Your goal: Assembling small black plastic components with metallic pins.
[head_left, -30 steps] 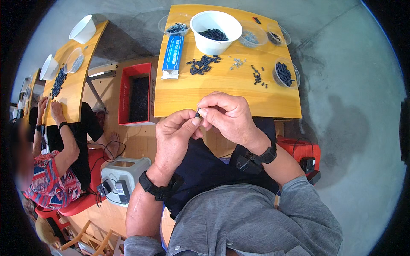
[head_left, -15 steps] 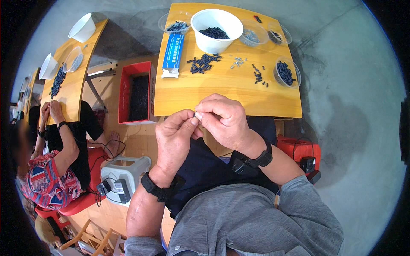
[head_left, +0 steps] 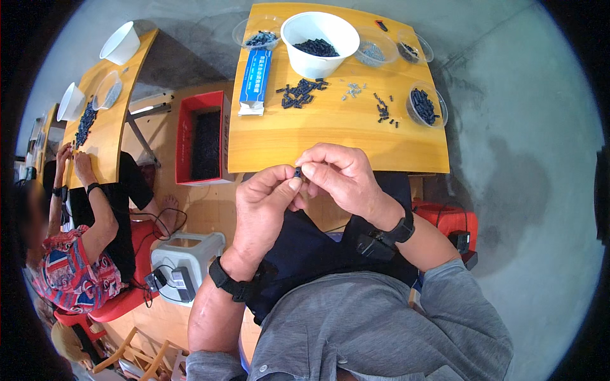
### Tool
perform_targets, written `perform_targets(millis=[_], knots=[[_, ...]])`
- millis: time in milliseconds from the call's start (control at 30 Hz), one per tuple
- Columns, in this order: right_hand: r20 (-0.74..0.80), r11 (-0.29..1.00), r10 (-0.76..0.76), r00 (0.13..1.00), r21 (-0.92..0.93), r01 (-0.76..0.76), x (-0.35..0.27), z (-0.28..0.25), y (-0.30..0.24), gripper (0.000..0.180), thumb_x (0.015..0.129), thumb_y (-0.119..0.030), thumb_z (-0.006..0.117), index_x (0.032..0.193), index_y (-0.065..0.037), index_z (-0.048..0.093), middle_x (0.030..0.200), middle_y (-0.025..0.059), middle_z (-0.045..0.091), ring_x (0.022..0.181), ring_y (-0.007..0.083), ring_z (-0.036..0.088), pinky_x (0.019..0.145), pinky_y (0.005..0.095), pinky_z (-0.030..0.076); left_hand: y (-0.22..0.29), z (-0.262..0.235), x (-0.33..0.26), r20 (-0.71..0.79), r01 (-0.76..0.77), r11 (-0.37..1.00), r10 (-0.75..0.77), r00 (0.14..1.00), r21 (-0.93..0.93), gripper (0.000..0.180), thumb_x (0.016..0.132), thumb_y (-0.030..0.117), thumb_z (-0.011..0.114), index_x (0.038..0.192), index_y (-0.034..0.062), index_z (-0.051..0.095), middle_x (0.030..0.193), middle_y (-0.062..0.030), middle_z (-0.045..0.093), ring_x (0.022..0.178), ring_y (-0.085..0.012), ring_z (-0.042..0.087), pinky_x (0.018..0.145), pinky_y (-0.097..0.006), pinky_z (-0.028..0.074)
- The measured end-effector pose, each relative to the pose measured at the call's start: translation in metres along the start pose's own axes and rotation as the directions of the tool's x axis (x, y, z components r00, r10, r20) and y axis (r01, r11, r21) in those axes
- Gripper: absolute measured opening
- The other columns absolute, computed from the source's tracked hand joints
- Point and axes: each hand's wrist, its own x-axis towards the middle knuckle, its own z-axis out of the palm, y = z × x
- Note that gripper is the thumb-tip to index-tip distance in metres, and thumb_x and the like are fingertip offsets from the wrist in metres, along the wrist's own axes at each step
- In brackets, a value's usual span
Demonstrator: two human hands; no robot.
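My left hand [head_left: 264, 200] pinches a small black plastic piece [head_left: 297, 172] between thumb and forefinger, just off the table's near edge. From the right, my right hand [head_left: 340, 178] closes its thumb and forefinger on the same piece; whether a second tiny part sits in those fingers is hidden. Beyond my hands, a pile of short black tubular pieces [head_left: 302, 94] lies on the wooden table [head_left: 337, 149]. Beside it are small clear or grey bits [head_left: 352, 91] and a scatter of smaller black pieces [head_left: 383, 109].
A white tub [head_left: 321, 66] of black pieces stands at the back, among clear plastic bowls [head_left: 427, 120] and a blue-and-white box [head_left: 255, 82]. Left of the table is a red box [head_left: 182, 143]. At another table [head_left: 109, 143] a co-worker [head_left: 79, 254] handles similar pieces. A red stool [head_left: 445, 222] stands right.
My fingertips have parted slightly, so the black piece now shows between them. My right hand has shifted a little right and down. The co-worker's hands have moved apart.
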Motion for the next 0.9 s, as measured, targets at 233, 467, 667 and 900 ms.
perform_targets(millis=[233,467,667,900], knots=[[0.099,0.938,0.308,0.946,0.135,-0.319,0.009,-0.007,0.001,0.049,0.096,-0.044,0.048,0.076,0.000,0.059,0.061,0.0041,0.056,0.044,0.0089,0.053,0.039,0.0209,0.043,-0.017,-0.006,0.003,-0.056,-0.101,0.994,0.100,0.993,-0.029,0.010,0.085,-0.003,0.062,0.095,-0.0010,0.065,0.098,-0.0077,0.062,0.088,-0.0123,0.058,0.078,-0.024,0.047],[0.231,0.860,0.431,0.872,0.189,-0.474,0.011,-0.009,0.002,0.047,0.094,-0.043,0.054,0.077,0.001,0.060,0.062,0.0038,0.055,0.043,0.0080,0.052,0.036,0.0200,0.039,-0.016,-0.008,0.005,-0.007,-0.150,0.988,0.150,0.989,0.026,0.011,0.083,-0.006,0.063,0.092,-0.0011,0.065,0.119,-0.0118,0.053,0.114,-0.0193,0.049,0.098,-0.030,0.038],[0.097,0.955,0.237,0.967,0.159,-0.251,0.011,-0.010,0.004,0.020,0.092,-0.018,0.060,0.091,0.002,0.064,0.067,0.0031,0.059,0.049,0.0066,0.054,0.043,0.0178,0.042,-0.016,-0.009,0.004,-0.038,-0.146,0.989,0.147,0.988,0.030,0.011,0.083,-0.005,0.062,0.093,-0.0021,0.065,0.120,-0.0109,0.053,0.110,-0.0173,0.051,0.092,-0.028,0.043],[0.133,0.975,0.200,0.971,0.073,-0.211,0.012,-0.009,0.004,0.016,0.092,-0.012,0.059,0.093,0.002,0.065,0.069,0.0025,0.061,0.052,0.0057,0.054,0.047,0.0190,0.043,-0.013,-0.010,0.006,-0.025,-0.121,0.991,0.123,0.992,0.064,0.009,0.084,-0.005,0.061,0.092,-0.0039,0.065,0.118,-0.0107,0.055,0.109,-0.0164,0.052,0.090,-0.027,0.044]])
